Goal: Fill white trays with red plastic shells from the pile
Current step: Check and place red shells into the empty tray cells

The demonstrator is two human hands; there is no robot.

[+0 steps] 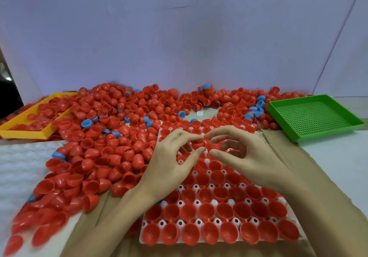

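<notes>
I see the white tray (201,222) lying at the near middle of the table (338,157), its near edge close to the table's near edge, and nearly every pocket I can see holds a red shell, open side up. I count 8 in the nearest row and 7 in the row behind it (farther rows are partly hidden by the hands). The left hand (171,163) and right hand (245,157) both hang over the tray's middle, fingers curved and fingertips almost meeting; a red shell (199,143) sits just beneath them, but I cannot tell whether either hand grasps it. The pile of red shells (103,137) spreads from the tray's left edge to the back wall, far too many to count, with about a dozen blue shells (86,123) mixed in. 1 yellow tray (25,133) sits at the left edge, partly buried. 1 green tray (314,117) sits bare at the right edge, with open table in front of it.
</notes>
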